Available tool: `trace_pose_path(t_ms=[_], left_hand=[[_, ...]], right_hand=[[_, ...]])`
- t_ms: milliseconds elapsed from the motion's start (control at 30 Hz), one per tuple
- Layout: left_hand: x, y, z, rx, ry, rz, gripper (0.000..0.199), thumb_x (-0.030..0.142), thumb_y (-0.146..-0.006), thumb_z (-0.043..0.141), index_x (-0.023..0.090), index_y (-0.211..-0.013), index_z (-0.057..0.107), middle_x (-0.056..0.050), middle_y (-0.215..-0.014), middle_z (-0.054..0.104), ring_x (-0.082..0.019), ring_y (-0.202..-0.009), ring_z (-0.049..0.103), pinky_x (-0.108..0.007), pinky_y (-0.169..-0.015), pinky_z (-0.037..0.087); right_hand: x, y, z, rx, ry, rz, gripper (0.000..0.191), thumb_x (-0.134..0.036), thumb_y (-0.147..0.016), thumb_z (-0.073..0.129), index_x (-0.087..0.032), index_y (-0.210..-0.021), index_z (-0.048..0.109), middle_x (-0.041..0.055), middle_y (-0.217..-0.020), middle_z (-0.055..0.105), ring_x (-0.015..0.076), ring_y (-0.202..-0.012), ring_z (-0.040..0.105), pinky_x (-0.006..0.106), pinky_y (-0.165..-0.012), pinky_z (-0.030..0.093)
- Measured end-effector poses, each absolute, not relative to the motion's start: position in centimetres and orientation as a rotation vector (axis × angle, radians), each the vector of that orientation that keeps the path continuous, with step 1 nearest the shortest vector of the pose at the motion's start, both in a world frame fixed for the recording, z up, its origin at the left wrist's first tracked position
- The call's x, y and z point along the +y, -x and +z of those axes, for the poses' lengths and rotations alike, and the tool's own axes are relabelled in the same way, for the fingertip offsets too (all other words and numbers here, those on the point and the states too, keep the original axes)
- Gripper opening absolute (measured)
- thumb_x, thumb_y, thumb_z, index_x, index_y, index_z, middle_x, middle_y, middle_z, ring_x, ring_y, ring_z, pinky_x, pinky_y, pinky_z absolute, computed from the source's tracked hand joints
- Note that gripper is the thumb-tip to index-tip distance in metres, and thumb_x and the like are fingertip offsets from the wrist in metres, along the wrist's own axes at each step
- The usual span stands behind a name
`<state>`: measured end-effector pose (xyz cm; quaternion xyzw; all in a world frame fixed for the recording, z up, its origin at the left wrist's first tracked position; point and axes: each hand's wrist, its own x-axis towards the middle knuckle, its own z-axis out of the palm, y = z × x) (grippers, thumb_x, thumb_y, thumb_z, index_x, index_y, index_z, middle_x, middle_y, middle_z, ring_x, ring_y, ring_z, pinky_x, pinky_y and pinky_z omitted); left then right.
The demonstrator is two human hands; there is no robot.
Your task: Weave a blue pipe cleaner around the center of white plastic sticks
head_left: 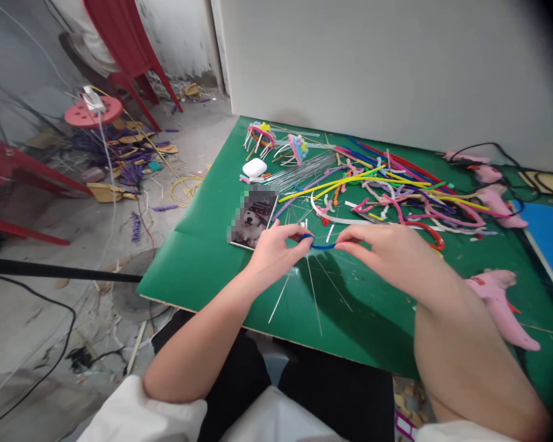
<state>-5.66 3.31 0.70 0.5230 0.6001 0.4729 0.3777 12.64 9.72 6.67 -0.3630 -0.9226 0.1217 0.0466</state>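
Your left fingers and right fingers pinch a blue strip, probably fuzzy wire, above the surface.

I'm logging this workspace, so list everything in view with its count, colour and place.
Table: one, green, centre
Blue stem: one, between the hands
Coloured stems: many, mixed, table
Spokes: several, whitish, below hands
Wires: bunch, silver, table
Flower pieces: two, multicoloured, far edge
Case: one, white, table
Dog picture: one, dark, table
Pink tools: several, right
Board: one, blue, right
Panel: one, whitish, behind
Chairs: two, red, left
Stool: one, red, left
Power strip: one, white, stool
Cables: several, mixed, left and right
Scraps: many, mixed, floor
Legs: two, black-clad
Left hand, right hand: pinching blue stem
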Motion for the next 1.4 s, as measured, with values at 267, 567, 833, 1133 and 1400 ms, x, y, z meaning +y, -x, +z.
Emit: trace_pose_path(t_ms=[267, 567, 833, 1133, 1400], left_hand=[[3.6, 6.2, 0.5, 1.016, -0.822, 1.220, 0.007, 0.022, -0.070, 0.069, 0.016, -0.072, 0.068, 0.000, -0.068, 0.066, -0.009, -0.063, 0.060, -0.024, -0.069, 0.048], [3.1, 5.0, 0.6, 0.707, -0.542, 1.268, 0.018, 0.027, -0.064, 0.077, 0.014, -0.073, 0.068, 0.000, -0.066, 0.066, -0.009, -0.060, 0.063, -0.023, -0.067, 0.050], [3.7, 4.8, -0.6, 0.821, -0.518, 1.439, 0.015, 0.026, -0.066, 0.075, 0.015, -0.074, 0.070, 0.000, -0.068, 0.069, -0.008, -0.063, 0.063, -0.020, -0.062, 0.046], [3.8, 4.6, -0.1, 0.927, -0.487, 1.594, 0.018, 0.029, -0.061, 0.077, 0.017, -0.072, 0.070, 0.002, -0.067, 0.067, -0.008, -0.060, 0.059, -0.021, -0.060, 0.045], [3.5, 3.4, -0.5, 0.968, -0.487, 1.575, 0.014, 0.026, -0.063, 0.076, 0.017, -0.072, 0.069, 0.001, -0.072, 0.068, -0.007, -0.065, 0.060, -0.020, -0.066, 0.046]], right_hand=[[9.3, -13.2, 7.9, -2.735, 0.780, 0.580, 0.014, -0.026, -0.086, 0.054, -0.023, -0.084, 0.067, -0.0009, -0.097, 0.072, 0.0170, -0.091, 0.066, 0.032, -0.087, 0.047], [10.3, -11.8, 6.1, -2.500, 0.998, 0.742, 0.015, -0.032, -0.083, 0.056, -0.021, -0.078, 0.065, -0.0002, -0.078, 0.069, 0.0141, -0.072, 0.063, 0.023, -0.063, 0.045], [11.4, -10.8, 3.7, -2.503, 1.037, 0.831, 0.015, -0.030, -0.084, 0.055, -0.021, -0.075, 0.063, -0.0014, -0.073, 0.067, 0.0137, -0.067, 0.061, 0.024, -0.057, 0.044], [10.0, -9.9, 1.4, -2.242, 0.544, 0.439, 0.026, -0.016, -0.084, 0.058, -0.024, -0.108, 0.060, 0.0041, -0.106, 0.067, 0.0179, -0.106, 0.059, 0.037, -0.097, 0.044], [7.6, -9.8, 0.3, -1.974, 0.912, 0.637, 0.009, -0.028, -0.080, 0.064, -0.024, -0.088, 0.066, -0.0002, -0.086, 0.070, 0.0155, -0.082, 0.065, 0.030, -0.077, 0.052]])
